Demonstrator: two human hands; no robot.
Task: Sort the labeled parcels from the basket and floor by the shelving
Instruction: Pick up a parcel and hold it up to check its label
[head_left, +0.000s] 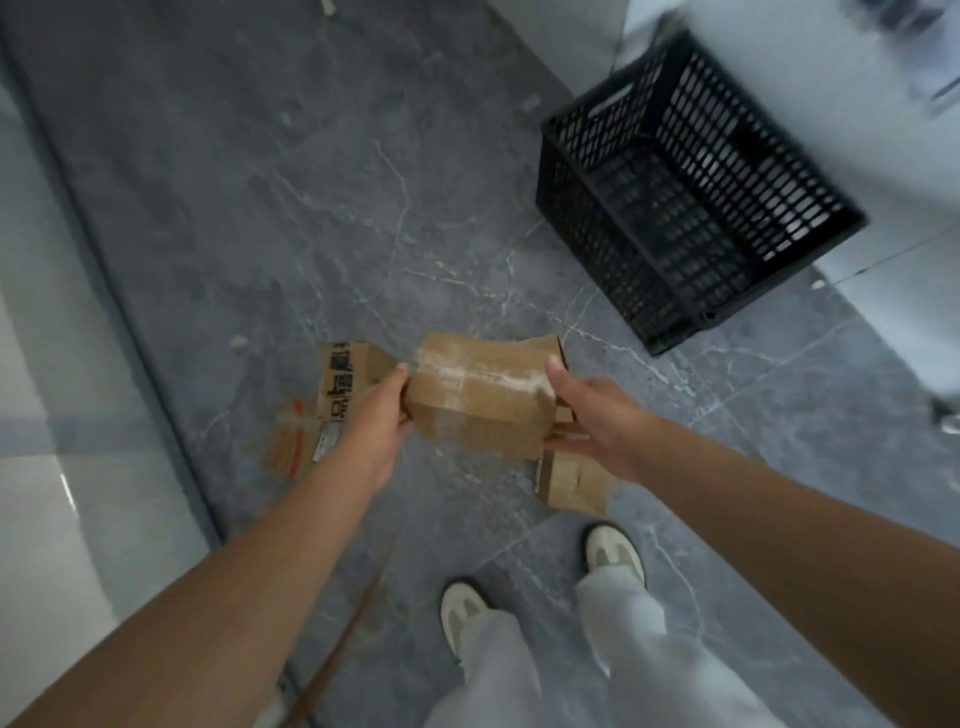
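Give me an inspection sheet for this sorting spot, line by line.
Surface: grey veined tile floor, with parcels lying on it.
Job's things: brown taped cardboard parcel held up over the floor; black plastic lattice basket upright, no parcel visible inside; black-printed cardboard box, orange-marked flat carton and small plain brown box on the floor.
Clutter: small white scrap on the tiles.
Grippers: left hand grips the taped parcel's left end; right hand grips its right end.
Cables: thin brown strand at lower left, kind unclear.
Surroundings: pale panel at left; blurred white units at upper right; pale shoes below.
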